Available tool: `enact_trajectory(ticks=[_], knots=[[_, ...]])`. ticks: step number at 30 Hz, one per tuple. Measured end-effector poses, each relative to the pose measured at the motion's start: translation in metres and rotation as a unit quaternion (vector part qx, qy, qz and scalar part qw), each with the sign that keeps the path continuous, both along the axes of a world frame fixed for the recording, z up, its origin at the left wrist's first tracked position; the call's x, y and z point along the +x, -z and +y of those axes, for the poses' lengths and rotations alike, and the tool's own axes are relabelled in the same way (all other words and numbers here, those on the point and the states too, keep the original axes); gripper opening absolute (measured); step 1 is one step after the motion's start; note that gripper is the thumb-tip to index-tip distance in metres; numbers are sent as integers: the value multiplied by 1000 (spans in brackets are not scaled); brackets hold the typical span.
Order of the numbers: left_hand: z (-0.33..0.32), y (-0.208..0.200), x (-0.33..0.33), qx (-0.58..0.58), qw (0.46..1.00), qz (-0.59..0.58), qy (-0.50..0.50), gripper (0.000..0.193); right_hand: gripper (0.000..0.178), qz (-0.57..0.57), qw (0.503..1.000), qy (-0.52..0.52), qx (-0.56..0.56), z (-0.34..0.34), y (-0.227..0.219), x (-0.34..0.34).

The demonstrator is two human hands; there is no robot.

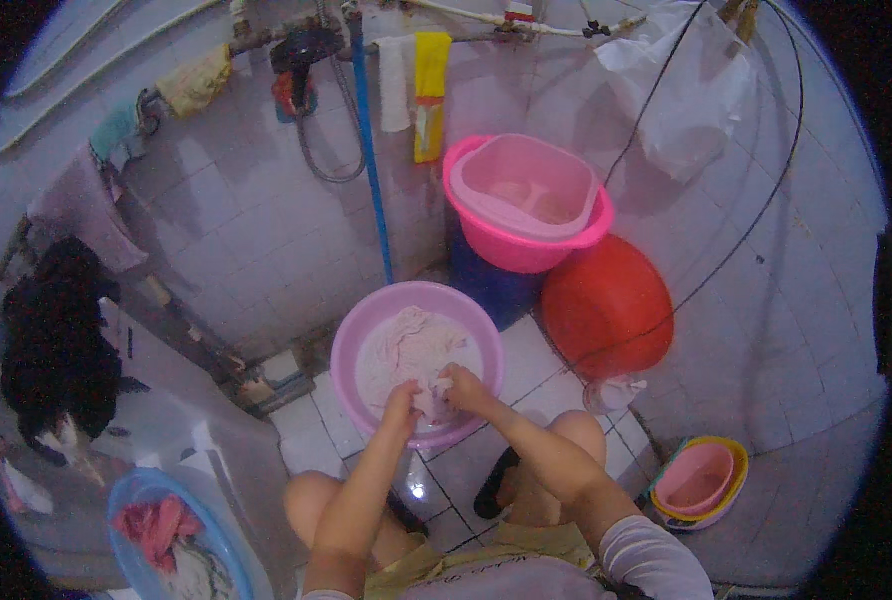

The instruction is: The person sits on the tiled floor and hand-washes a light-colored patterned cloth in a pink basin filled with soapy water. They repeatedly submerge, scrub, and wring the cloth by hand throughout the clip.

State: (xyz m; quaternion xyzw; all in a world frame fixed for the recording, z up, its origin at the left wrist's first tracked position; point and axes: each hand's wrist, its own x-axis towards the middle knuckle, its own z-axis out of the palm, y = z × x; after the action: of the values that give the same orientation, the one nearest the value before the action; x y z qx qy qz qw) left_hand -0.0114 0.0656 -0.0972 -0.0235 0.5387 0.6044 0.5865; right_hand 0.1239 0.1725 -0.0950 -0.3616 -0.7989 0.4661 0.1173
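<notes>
Handling a wet, pale pink cloth [416, 345] inside a round lilac plastic basin [344, 345], set on the white-tiled floor [306, 430]. Reaching down over the near side of the basin with both arms, curling the left hand [404, 402] and the right hand [466, 390] nearly closed, just beside each other, and apparently pinching folds of the cloth between them, though not showing the fingertips clearly through the blur. Facing, just behind the basin, a dark blue barrel [481, 285] topped by a bright pink round basin [526, 258] bearing a light pink plastic tub [526, 165]. Having a tilted red round basin [616, 300] beside the barrel, and farther right, near the wall, a small pink basin [696, 480] nested in a yellow-rimmed one [738, 485]. Having, at lower left, a light blue oval tub [121, 500] holding a reddish-pink cloth [156, 530], and beyond it a black, furry-looking garment [61, 350]. Facing a slim blue pole [374, 170] upright near the back wall, and, at upper right, a hanging white plastic bag [676, 100].
</notes>
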Motion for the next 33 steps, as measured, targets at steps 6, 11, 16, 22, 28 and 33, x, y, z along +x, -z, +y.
enact_trajectory(ticks=[6,11,16,22,28,33], knots=[[-4,-1,-3,24,1000,1,11,32,37,4,999,-19,32,-1,1,1],[-6,-20,7,17,1000,6,14,27,37,-7,999,-23,43,4,8,4],[-7,-9,5,3,1000,6,7,35,36,-22,999,-3,23,-2,4,5],[-2,10,1,-8,1000,9,-18,36,39,6,991,-29,130,-1,10,4],[-12,-30,5,-14,998,14,-58,52,31,132,939,212,-235,-12,-46,-18],[3,-47,1,3,990,-139,-8,56,27,272,944,9,186,3,11,-28]])
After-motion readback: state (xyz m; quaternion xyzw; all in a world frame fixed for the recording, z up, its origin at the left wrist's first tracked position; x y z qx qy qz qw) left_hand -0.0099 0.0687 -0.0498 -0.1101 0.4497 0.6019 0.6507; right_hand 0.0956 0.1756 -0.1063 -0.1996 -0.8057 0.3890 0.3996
